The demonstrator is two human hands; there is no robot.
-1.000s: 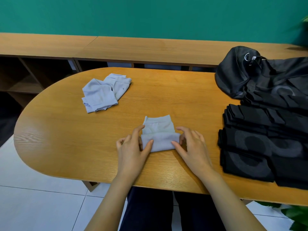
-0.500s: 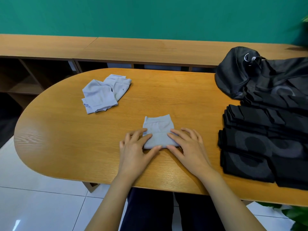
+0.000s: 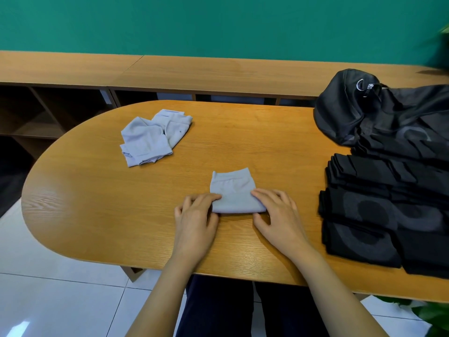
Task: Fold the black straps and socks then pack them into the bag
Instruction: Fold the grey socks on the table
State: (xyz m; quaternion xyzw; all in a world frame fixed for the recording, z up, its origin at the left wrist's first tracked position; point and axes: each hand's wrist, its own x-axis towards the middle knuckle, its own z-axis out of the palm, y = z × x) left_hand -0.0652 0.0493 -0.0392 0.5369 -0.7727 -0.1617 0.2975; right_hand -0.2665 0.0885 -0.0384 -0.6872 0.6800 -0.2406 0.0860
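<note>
A pale grey sock (image 3: 235, 193), folded over on itself, lies near the front edge of the tabletop (image 3: 97, 203), about midway along it. The left hand (image 3: 196, 220) rests at the sock's left side with its fingers (image 3: 213, 197) loosely spread and their tips on the fold; the right hand (image 3: 277, 215) does the same at the right side, its fingers (image 3: 261, 193) laid flat on the cloth. Neither hand is pinching anything; both press down.

The sock looks thin, soft and very light, so it will likely spring open once the pressure goes. A sensible hold is across the folded near edge, thumb under and fingers on top, so the layers stay together when it is lifted.

More grey socks (image 3: 153, 139) lie in a loose heap toward the far left of the tabletop, well apart from the hands. At the right edge lie the black straps (image 3: 369, 215), stacked flat and apparently limp but bulkier, best gripped across the whole stack. Behind them, at the far right corner, sits the black bag (image 3: 379, 113), slumped and soft; whether its mouth is open cannot be told.
</note>
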